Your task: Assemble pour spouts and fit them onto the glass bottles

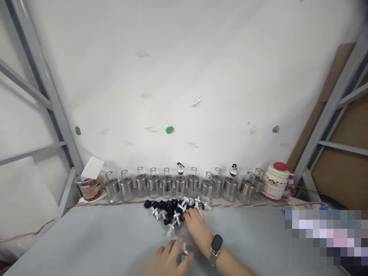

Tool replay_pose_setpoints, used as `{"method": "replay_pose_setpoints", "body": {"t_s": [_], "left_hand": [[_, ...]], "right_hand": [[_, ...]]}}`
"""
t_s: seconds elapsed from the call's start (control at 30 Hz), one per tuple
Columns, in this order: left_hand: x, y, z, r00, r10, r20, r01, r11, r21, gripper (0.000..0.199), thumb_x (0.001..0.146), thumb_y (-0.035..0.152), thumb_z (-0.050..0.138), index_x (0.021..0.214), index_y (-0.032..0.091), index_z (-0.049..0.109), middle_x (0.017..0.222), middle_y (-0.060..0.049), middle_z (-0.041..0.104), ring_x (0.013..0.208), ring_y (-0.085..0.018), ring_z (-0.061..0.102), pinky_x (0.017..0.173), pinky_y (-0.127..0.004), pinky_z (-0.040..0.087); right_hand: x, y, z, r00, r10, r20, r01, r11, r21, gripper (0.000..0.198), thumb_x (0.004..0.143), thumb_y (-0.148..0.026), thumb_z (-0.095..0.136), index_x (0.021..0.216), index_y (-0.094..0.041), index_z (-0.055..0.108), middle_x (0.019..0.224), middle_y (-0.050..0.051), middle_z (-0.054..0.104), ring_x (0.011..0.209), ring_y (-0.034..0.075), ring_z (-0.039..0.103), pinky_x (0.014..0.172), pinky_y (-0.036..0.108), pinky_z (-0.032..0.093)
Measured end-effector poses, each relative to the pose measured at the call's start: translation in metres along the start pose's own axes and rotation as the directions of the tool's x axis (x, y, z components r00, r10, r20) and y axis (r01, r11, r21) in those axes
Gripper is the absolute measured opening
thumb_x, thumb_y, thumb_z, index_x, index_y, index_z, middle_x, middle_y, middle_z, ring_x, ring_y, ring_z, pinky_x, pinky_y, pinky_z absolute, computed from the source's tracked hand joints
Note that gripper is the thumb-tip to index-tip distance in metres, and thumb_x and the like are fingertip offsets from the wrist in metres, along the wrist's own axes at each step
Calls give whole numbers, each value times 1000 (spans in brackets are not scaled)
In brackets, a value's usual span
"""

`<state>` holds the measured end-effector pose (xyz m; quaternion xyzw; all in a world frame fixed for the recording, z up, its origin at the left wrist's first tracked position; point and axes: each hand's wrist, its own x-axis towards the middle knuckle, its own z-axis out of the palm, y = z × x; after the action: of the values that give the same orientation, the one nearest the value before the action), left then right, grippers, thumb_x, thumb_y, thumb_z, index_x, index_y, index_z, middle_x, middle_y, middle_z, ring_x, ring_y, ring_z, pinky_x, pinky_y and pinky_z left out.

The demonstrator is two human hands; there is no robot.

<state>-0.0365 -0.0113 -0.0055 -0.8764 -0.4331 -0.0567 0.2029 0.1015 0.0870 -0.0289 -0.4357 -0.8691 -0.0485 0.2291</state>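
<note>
My right hand (196,227), wearing a watch, reaches over a pile of black stoppers (170,209) and silver pourer tops (176,219). Its fingers lie stretched at the right side of the pile; nothing shows in them. Nearer to me, my left hand (168,257) is smeared by motion. A silver pourer top (184,250), blurred too, sits between its thumb and fingers. Behind the pile stands a row of glass bottles with metal sleeves (166,183). Two bottles carry fitted pourers, one near the middle (180,168) and one farther right (234,170).
A labelled plastic tub (89,190) with a white lid or card stands at the left end. A white canister (275,183) with a red top is at the right end. Twisted wires (244,206) run along the grey table (86,234). Metal frame posts flank both sides.
</note>
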Motion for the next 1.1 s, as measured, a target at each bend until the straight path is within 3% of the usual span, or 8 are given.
{"method": "replay_pose_setpoints", "body": {"t_s": [0.27,0.5,0.57,0.67,0.73,0.83,0.9,1.1], "left_hand": [[14,4,0,993,44,108,-36,997,-72,9,76,15,56,82,20,61,75,-3,64,65,-19,63,51,-27,50],[34,4,-10,989,-105,106,137,921,-364,29,74,12,55,101,24,59,88,-6,62,80,-22,59,66,-32,48],[37,3,-10,968,-229,100,242,757,-608,29,73,20,59,101,26,59,87,-4,61,79,-19,58,71,-29,46],[37,3,-3,891,-411,192,355,369,-859,22,71,30,60,92,22,62,82,-2,61,74,-15,57,68,-25,46],[36,5,4,838,-468,282,369,103,-924,25,70,34,60,89,19,61,82,-3,59,73,-17,57,59,-24,47],[35,11,17,826,-418,377,297,-244,-923,35,66,43,62,88,16,58,74,-1,56,60,-15,58,44,-23,45],[34,15,23,836,-380,396,257,-367,-894,40,63,47,63,86,15,55,66,2,54,49,-12,56,42,-22,43],[36,20,20,812,-326,484,310,-462,-831,41,59,51,65,77,17,50,54,7,52,36,-9,53,35,-19,41]], "right_hand": [[-16,15,-20,990,130,-58,-104,939,328,32,81,-3,34,90,-17,61,82,5,53,74,14,52,68,23,42],[-27,33,-34,861,508,-26,-252,470,846,18,73,-33,57,67,-18,66,62,2,54,59,17,50,57,27,40],[-28,33,-38,838,544,41,-271,350,897,23,69,-40,60,68,-17,66,55,0,53,53,15,48,52,26,38],[-32,27,-42,821,551,152,-271,142,952,26,67,-41,63,73,-16,65,54,-2,53,49,12,46,48,23,35],[-34,18,-44,810,545,215,-242,-22,970,23,66,-37,66,76,-17,64,59,-2,55,50,11,47,49,22,35],[-37,4,-43,821,509,258,-194,-175,965,24,64,-33,69,82,-18,62,63,-3,55,52,10,49,52,22,37],[-38,-3,-41,830,491,266,-174,-226,959,24,64,-31,70,82,-18,62,61,-3,54,52,9,49,52,22,37],[-37,-10,-40,803,539,253,-148,-230,962,21,63,-32,70,74,-18,61,63,-3,55,52,9,47,52,21,37]]}}
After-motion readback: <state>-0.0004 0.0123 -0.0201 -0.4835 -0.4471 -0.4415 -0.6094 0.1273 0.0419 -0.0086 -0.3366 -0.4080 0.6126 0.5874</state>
